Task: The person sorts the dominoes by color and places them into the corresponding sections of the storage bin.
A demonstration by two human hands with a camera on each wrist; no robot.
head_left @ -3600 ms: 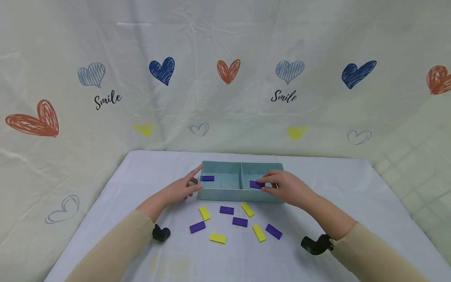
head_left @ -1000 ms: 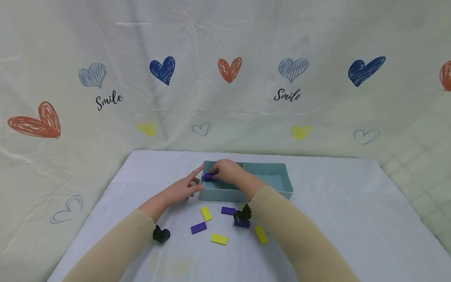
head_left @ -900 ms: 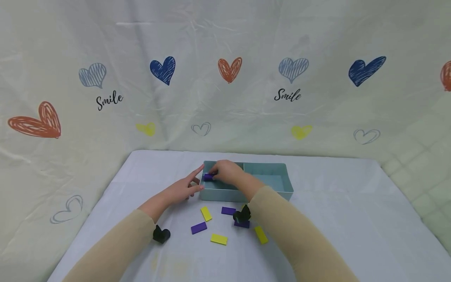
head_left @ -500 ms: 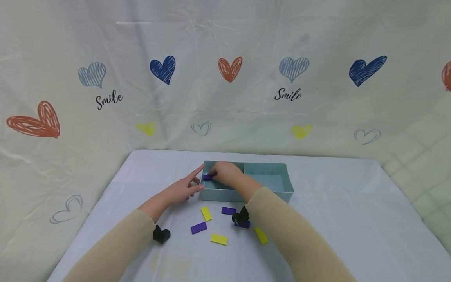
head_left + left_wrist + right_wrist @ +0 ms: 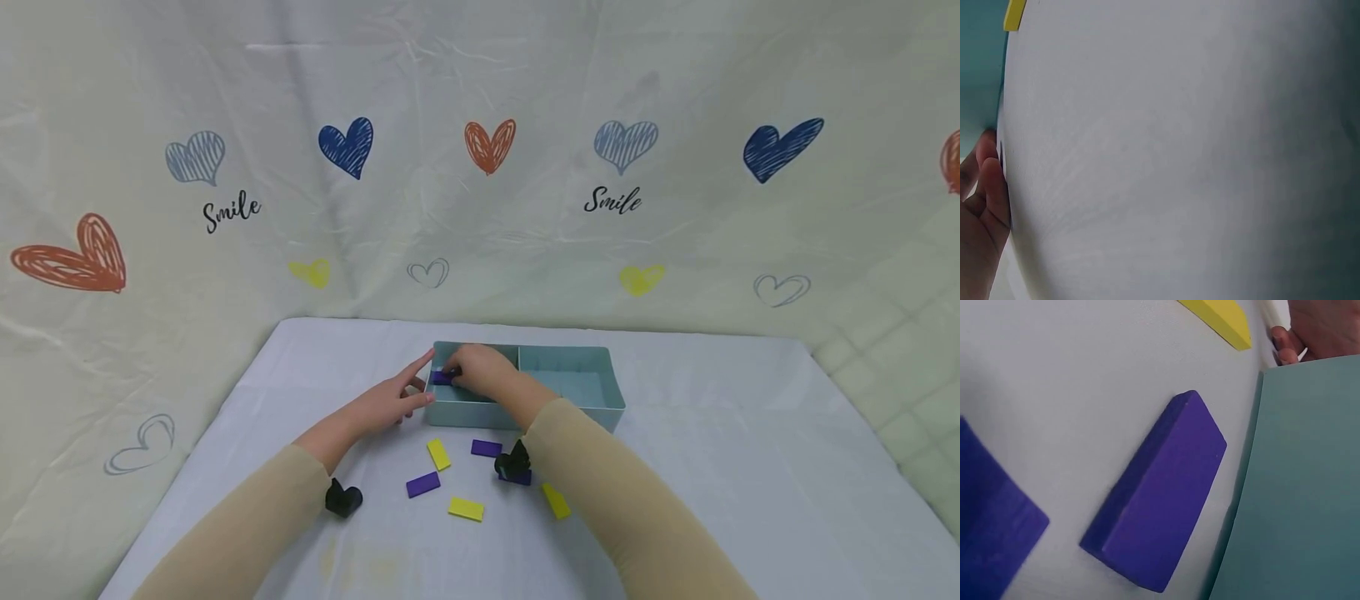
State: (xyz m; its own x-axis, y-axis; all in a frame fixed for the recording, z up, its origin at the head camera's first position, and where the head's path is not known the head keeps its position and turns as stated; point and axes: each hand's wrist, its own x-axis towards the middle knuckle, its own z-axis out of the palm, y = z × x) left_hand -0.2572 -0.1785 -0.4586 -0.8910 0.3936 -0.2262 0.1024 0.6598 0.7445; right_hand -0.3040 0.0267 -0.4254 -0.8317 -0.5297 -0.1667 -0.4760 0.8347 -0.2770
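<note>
A pale blue-green tray (image 5: pixel 525 417) with a divider stands at the far part of the table. Touching its left end, my left hand (image 5: pixel 382 406) has the index finger stretched to the back corner and the thumb by the front one. My right hand (image 5: pixel 483 369) reaches into the left compartment and pinches the right end of a purple block (image 5: pixel 442 377), low by the left wall. Its fingertips are partly hidden; any block beneath is out of sight. In the left wrist view, left fingers (image 5: pixel 994 187) lie along the tray's edge.
In front of the tray lie purple blocks (image 5: pixel 423 484) and yellow blocks (image 5: pixel 467 509), several partly or wholly covered by the right forearm and its wrist camera (image 5: pixel 513 461). A purple block (image 5: pixel 1160 494) lies close to the tray wall (image 5: pixel 1297 481) in the right wrist view.
Since the oldest frame, my right hand has gone from the right compartment to the left one with a purple block. Over the last second hand and block have sunk slightly; the left hand stays put.
</note>
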